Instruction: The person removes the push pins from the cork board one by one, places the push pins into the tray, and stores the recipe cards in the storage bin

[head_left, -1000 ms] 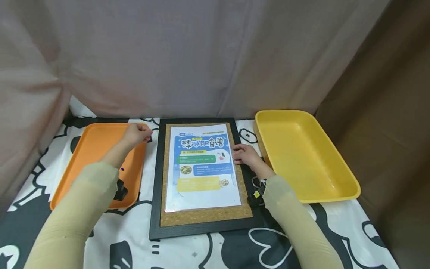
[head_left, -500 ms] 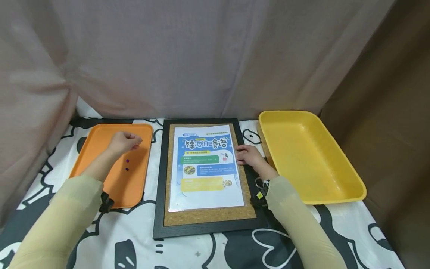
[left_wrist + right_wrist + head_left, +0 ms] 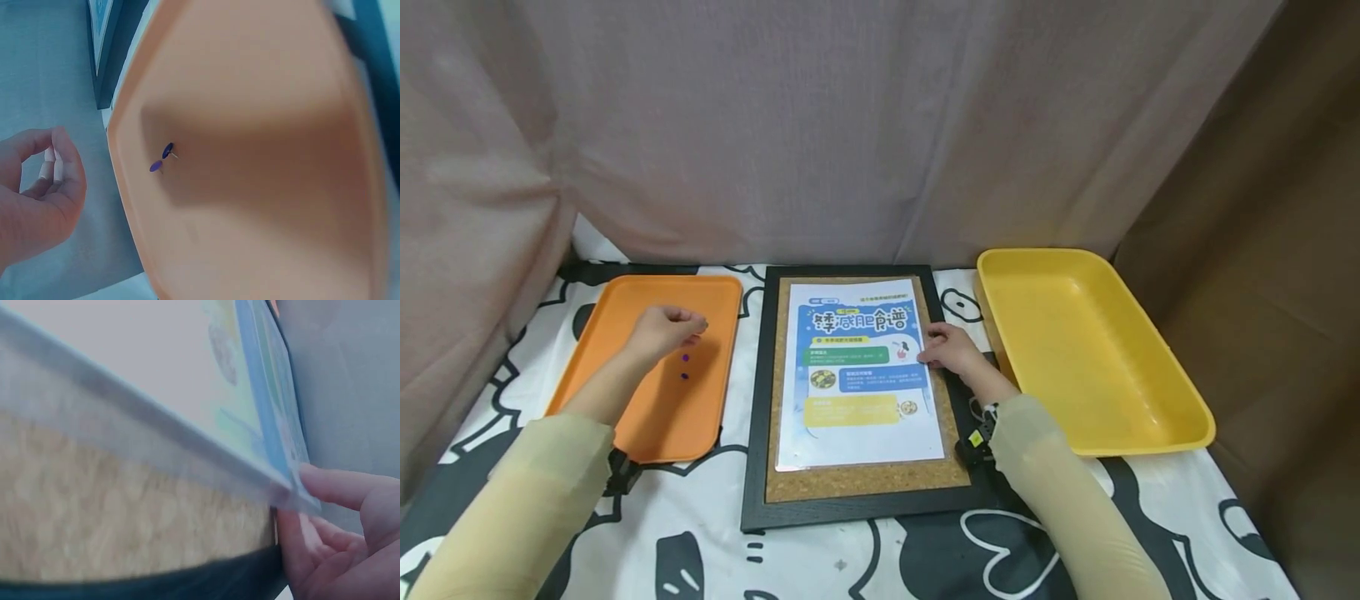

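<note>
Two pushpins (image 3: pixel 684 367) lie in the orange tray (image 3: pixel 625 421) under the empty, loosely curled left hand (image 3: pixel 662 329).

Orange tray (image 3: pixel 625 417) under my left hand (image 3: pixel 662 329), two purple pins (image 3: pixel 685 367) just beside it, blue-and-white poster (image 3: pixel 857 375) on tan cork in black frame (image 3: pixel 752 467) at my right hand (image 3: pixel 951 348), yellow tray (image 3: pixel 1150 367) beyond, black-and-white cartoon cloth (image 3: pixel 715 558), beige sleeves (image 3: pixel 1060 492)
</note>
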Action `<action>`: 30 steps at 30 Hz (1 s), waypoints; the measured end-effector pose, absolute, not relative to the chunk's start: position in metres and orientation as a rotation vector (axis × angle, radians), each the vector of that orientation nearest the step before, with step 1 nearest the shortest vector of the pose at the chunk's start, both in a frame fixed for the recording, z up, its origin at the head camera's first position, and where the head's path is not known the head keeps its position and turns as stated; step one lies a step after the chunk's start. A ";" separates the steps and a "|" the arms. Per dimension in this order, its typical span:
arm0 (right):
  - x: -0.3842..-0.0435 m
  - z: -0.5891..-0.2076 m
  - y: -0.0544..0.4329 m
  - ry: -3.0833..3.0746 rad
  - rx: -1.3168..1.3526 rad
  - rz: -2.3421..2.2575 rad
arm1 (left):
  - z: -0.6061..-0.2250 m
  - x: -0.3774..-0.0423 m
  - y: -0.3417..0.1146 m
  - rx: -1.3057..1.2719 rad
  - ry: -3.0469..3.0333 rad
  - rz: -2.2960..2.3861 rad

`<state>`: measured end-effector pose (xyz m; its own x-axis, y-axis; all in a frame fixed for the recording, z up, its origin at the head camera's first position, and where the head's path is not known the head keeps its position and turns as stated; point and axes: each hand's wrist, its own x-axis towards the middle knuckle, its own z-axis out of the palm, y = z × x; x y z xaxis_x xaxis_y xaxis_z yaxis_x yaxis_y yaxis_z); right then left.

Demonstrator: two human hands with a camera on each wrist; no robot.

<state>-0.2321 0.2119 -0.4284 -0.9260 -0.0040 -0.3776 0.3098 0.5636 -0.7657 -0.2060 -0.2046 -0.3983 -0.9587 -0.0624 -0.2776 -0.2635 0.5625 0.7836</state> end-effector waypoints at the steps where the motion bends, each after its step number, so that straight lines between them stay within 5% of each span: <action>1: -0.231 -0.428 0.210 2.484 0.236 -1.277 | -0.399 -0.205 -0.206 -0.268 2.573 1.353; 17: -0.207 -0.419 0.196 2.490 0.275 -1.566 | -0.399 -0.185 -0.218 -0.257 2.545 1.394; 30: -0.190 -0.366 0.234 2.433 0.493 -1.844 | -0.400 -0.178 -0.221 -0.234 2.562 1.420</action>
